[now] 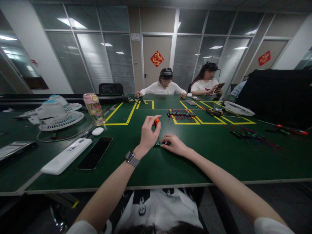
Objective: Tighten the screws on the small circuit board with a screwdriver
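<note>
My left hand (148,132) grips an orange-handled screwdriver (156,122), shaft down toward a small green circuit board (158,144) on the table (207,170); my right hand (174,145) pinches the board's side. Upright shaft and light pressure seem wisest. Room opens toward the near edge; wired boards (181,115) lie beyond, a smartphone (96,153) leftward.

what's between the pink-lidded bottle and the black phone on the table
In the head view, a small white rounded object lies between the bottle and the phone.
</note>
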`<state>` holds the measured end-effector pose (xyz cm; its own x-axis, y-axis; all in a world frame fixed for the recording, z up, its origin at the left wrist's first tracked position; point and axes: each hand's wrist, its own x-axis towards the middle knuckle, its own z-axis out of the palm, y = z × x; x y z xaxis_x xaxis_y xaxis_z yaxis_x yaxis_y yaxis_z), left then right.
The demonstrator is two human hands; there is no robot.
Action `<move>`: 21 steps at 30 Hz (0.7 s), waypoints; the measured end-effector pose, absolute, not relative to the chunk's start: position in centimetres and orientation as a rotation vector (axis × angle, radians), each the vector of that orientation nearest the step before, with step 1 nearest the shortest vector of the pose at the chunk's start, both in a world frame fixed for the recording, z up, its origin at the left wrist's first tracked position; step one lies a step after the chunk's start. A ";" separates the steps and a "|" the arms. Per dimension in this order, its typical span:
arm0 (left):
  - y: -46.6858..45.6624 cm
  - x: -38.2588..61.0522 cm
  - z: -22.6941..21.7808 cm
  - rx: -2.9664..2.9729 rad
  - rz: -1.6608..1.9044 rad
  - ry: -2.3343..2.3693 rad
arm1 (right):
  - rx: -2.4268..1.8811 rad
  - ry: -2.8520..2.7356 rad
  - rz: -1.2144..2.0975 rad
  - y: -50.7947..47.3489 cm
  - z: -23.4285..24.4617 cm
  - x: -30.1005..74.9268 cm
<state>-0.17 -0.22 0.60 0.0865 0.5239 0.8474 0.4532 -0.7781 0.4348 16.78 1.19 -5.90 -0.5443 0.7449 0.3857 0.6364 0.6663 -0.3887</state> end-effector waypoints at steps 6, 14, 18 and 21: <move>-0.2 -0.2 0.5 2.259 1.802 1.003 | -1.067 -2.350 0.278 1.3 -6.0 16.8; 0.2 -0.2 0.3 2.256 1.857 0.986 | -1.064 -2.351 0.285 1.2 -5.9 16.9; 0.1 -0.2 0.3 2.256 1.890 1.039 | -1.070 -2.344 0.286 1.2 -5.9 16.8; 0.1 -0.2 0.3 2.245 1.846 1.018 | -1.074 -2.343 0.291 1.2 -5.9 16.8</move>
